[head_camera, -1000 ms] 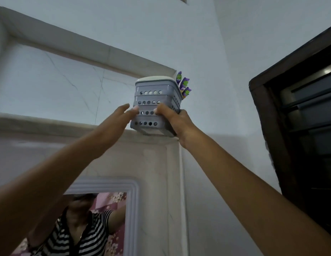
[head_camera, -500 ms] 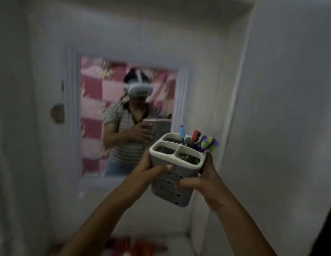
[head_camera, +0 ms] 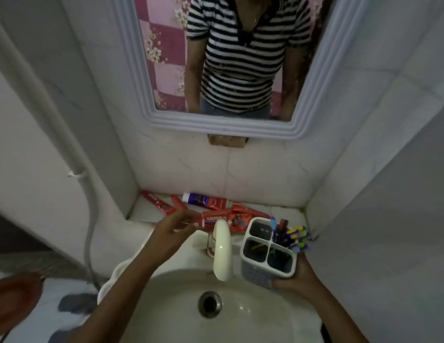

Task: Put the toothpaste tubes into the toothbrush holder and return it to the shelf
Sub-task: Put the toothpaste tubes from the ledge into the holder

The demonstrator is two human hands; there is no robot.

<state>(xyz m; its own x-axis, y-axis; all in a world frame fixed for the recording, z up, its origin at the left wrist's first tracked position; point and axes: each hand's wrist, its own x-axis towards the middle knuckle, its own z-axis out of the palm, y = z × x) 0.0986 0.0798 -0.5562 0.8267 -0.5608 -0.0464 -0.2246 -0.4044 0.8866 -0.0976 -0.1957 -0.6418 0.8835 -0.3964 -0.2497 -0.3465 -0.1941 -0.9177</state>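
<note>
Gripping the grey perforated plastic toothbrush holder (head_camera: 266, 253) from underneath, our right hand (head_camera: 296, 280) sits at the lower right of the frame, fingers wrapped round its base, and the holder hangs tilted over the right rim of the white ceramic sink (head_camera: 278, 318). It's got four compartments with a white rim, and a bunch of purple, green and blue toothbrushes (head_camera: 294, 237) poke out of the far right one. Can't really tell what's in the other three, too dark.

Our left hand (head_camera: 170, 231) is up at the centre of the frame, fingers pinched on the left end of a red toothpaste tube (head_camera: 223, 220), which stretches off to the right behind the curved cream plastic tap (head_camera: 222, 251). The tube's a bit blurry so the label isn't readable for us.

Further back, on the white ledge (head_camera: 285, 210) against the wall, there's a white-and-red toothpaste tube with a dark blue band (head_camera: 205, 200), and two more slim red tubes (head_camera: 161, 204) lying at an angle towards the left corner.

Above all that, top centre, a white-framed mirror (head_camera: 151, 105) shows a striped black-and-white shirt. A white pipe (head_camera: 74, 154) runs down the left wall.
</note>
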